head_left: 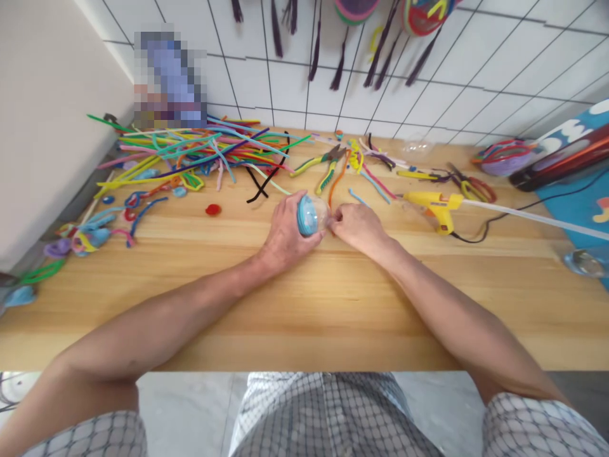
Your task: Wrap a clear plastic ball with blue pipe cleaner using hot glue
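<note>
Near the middle of the table, my left hand is wrapped round a clear plastic bottle piece lying on its side. Light blue pipe cleaner is coiled round the left end of that piece. At its right end my right hand is closed, fingertips pinched together; what sits between them is too small to make out. An orange pipe cleaner runs down just behind these fingertips. Beyond my hands lie pliers with yellow-green handles, jaws pointing away.
A heap of coloured pipe cleaners covers the back left. A yellow glue gun with a black cord lies at right, near scissors. A red bottle cap is left of my hands. The tiled wall bounds the back.
</note>
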A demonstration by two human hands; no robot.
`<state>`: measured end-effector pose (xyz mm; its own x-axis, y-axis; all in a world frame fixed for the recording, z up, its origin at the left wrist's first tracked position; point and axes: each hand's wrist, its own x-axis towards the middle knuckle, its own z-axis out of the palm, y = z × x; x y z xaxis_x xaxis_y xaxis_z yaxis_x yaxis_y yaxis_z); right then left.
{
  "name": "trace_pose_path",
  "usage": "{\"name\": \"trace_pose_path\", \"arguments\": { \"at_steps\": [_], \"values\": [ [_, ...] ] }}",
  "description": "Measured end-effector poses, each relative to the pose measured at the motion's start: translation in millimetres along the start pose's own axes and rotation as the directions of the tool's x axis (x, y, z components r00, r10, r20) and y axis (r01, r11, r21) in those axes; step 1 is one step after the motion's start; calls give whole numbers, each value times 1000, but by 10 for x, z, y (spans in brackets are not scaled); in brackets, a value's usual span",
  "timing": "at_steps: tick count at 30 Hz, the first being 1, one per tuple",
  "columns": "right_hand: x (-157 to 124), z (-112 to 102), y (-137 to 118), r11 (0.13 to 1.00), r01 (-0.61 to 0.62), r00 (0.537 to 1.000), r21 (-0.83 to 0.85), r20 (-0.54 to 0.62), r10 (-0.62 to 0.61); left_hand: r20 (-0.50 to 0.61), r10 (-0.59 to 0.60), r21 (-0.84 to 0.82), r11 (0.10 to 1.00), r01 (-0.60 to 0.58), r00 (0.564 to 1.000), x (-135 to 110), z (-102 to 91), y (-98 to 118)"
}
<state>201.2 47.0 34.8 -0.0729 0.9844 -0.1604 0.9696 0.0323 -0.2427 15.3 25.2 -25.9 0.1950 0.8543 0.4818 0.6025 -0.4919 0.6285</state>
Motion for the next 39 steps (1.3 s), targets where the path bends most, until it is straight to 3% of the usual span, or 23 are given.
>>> {"name": "trace_pose_path", "arguments": {
  "at_steps": [2, 4, 5, 7, 9, 11, 13, 19, 25, 29, 35, 39],
  "values": [
    [-13, -54, 66, 996, 0, 1000, 93, 0, 0, 4, -9, -28, 1000, 9, 1000, -2, -9, 9],
    [-68, -134, 182, 947, -11, 1000, 321, 25, 3, 18, -10, -60, 998, 11, 1000, -7, -22, 26],
    [-112, -174, 249, 880, -23, 999, 474, 47, 1, 27, -10, -74, 997, 12, 1000, -9, -29, 36],
    [-228, -236, 374, 656, -53, 995, 753, 92, -25, 50, -18, -90, 996, 23, 999, -12, -43, 56],
    [-354, -256, 463, 431, -81, 991, 899, 120, -64, 77, -43, -92, 995, 50, 996, -13, -55, 70],
    [-458, -240, 506, 300, -113, 984, 947, 149, -100, 104, -60, -83, 994, 69, 993, -12, -68, 81],
    [-518, -217, 512, 241, -137, 977, 961, 172, -128, 122, -59, -63, 996, 66, 991, -9, -82, 96],
    [-521, -336, 470, 184, -82, 976, 979, 116, -182, 174, -19, -13, 1000, 22, 985, -10, -103, 234],
    [-472, -385, 405, 211, 60, 967, 976, -5, -254, 233, -53, -25, 998, 60, 971, 55, -65, 385],
    [-404, -289, 422, 229, 120, 967, 966, -61, -249, 277, 13, -51, 999, 1, 961, 101, 4, 359],
    [-298, -153, 467, 248, 120, 976, 961, -69, -206, 251, 122, -138, 986, -90, 960, 64, 98, 233],
    [-277, -120, 438, 255, 183, 972, 950, -136, -190, 243, 205, -175, 971, -165, 948, 60, 100, 203]
  ]
}}
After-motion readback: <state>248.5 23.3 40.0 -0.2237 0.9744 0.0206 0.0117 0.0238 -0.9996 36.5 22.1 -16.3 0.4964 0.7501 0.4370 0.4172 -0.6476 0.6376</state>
